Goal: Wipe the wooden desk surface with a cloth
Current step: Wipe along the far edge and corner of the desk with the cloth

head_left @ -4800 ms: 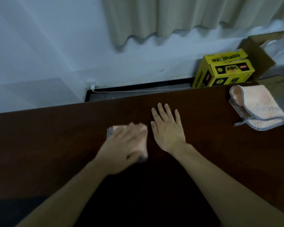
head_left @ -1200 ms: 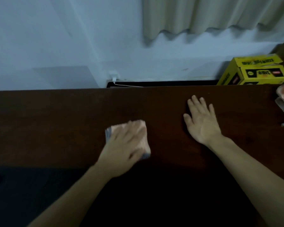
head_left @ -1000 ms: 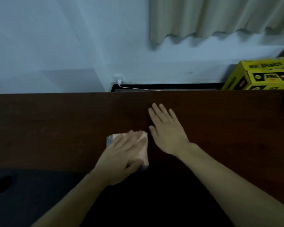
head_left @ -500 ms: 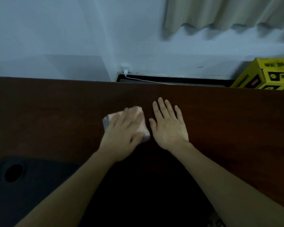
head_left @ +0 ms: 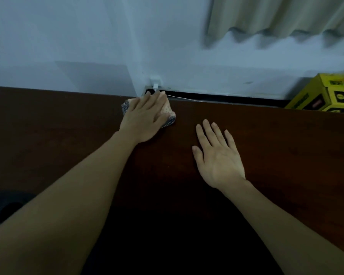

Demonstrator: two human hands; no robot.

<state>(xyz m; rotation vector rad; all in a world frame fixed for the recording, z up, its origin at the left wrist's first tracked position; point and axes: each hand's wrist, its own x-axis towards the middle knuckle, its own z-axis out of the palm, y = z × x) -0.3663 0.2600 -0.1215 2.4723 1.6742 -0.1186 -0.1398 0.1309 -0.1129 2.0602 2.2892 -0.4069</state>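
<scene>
The dark brown wooden desk (head_left: 276, 147) fills the lower part of the view. A folded pink cloth with a grey-blue edge (head_left: 168, 116) lies at the desk's far edge. My left hand (head_left: 145, 118) presses flat on top of it and covers most of it, fingertips reaching the far edge. My right hand (head_left: 216, 155) rests flat on the bare wood, palm down, fingers spread, a hand's width to the right of the cloth and nearer to me.
A white wall rises behind the desk, with a plug and white cable (head_left: 156, 84) in the gap. A yellow carton (head_left: 326, 96) stands beyond the far right edge. A beige curtain (head_left: 276, 14) hangs top right. A dark mat with a hole (head_left: 8, 209) lies at the lower left.
My left hand has pushed the cloth away from me to the desk's far edge. My right hand now lies farther behind it and to the right.
</scene>
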